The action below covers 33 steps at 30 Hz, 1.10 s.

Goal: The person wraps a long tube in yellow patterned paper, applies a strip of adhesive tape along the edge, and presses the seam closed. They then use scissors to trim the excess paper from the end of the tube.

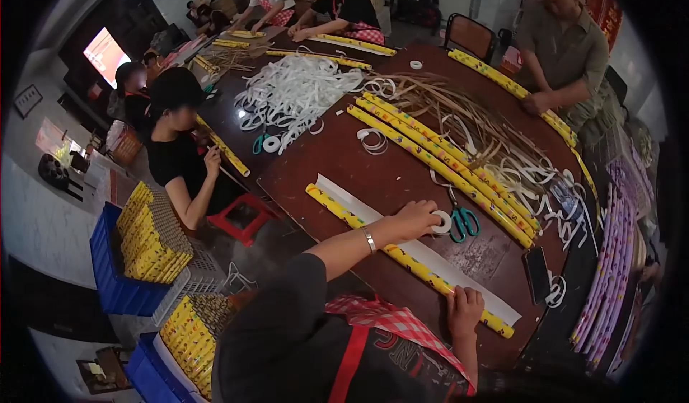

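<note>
Scissors (463,221) beside tape roll (441,222), phone (537,274) near

I see brown table (359,177), centre frame: yellow tubes (438,160) mid-right, white strips (298,91) upper centre, teal scissors (463,221), phone (537,274) lower right.

Large dark reddish-brown surface (359,173) fills the middle of the room, rounded at its far and right edges. Floor at left pale and tiled (43,223). Lit screen (106,55) glows on the dark far-left wall; a small framed picture (27,100) hangs on the pale wall left of it. Red stool (242,218) stands on the floor at the surface's near-left side. Blue crates (115,281) sit on the floor near left. Dark chair (470,38) stands at the far side. Red-and-gold hanging (596,1) on the far-right wall. Lighting even, indoor.
</note>
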{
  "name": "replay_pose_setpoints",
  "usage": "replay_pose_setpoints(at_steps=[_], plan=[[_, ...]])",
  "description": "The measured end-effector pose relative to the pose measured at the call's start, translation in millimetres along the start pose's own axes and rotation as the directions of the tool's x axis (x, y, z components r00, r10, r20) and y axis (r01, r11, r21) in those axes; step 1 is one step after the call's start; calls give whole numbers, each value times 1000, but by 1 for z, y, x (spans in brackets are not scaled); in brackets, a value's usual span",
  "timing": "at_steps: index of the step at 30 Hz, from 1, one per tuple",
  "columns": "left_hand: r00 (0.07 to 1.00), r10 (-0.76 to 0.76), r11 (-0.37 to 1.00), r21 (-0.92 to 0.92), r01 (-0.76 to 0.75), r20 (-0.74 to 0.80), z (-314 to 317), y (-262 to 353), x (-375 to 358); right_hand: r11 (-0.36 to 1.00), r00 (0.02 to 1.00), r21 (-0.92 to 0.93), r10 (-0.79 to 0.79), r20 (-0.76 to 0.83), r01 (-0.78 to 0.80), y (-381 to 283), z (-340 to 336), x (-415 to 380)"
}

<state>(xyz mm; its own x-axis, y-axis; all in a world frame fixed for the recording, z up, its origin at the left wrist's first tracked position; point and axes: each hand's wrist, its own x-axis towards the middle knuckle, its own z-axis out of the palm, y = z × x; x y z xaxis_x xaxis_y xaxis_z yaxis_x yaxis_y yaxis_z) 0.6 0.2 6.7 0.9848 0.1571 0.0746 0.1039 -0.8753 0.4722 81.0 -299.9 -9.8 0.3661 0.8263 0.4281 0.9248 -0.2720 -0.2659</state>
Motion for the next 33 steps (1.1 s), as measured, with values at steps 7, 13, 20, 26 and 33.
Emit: replay_pose_setpoints(at_steps=[7, 13, 20, 26, 33], plan=[[995, 97, 736, -670, -91, -29, -14, 42, -16, 1000, 1000, -4, 8, 7, -8, 1, 1, -1], [822, 438, 221, -930, 295, 365, 30, 63, -20, 999, 997, 0, 40, 67, -40, 1, -2, -2], [720, 515, -73, -814, 577, 464, 68, 58, 6, 998, 995, -38, 57, 77, -54, 3, 2, -5], [646, 589, -161, -713, 683, 485, 74, 60, 25, 996, 989, -36, 91, 117, -87, -3, -5, -2], [706, 515, -285, -680, 676, 486, 98, 73, 43, 988, 987, -36, 150, 61, -148, -2, -9, -5]])
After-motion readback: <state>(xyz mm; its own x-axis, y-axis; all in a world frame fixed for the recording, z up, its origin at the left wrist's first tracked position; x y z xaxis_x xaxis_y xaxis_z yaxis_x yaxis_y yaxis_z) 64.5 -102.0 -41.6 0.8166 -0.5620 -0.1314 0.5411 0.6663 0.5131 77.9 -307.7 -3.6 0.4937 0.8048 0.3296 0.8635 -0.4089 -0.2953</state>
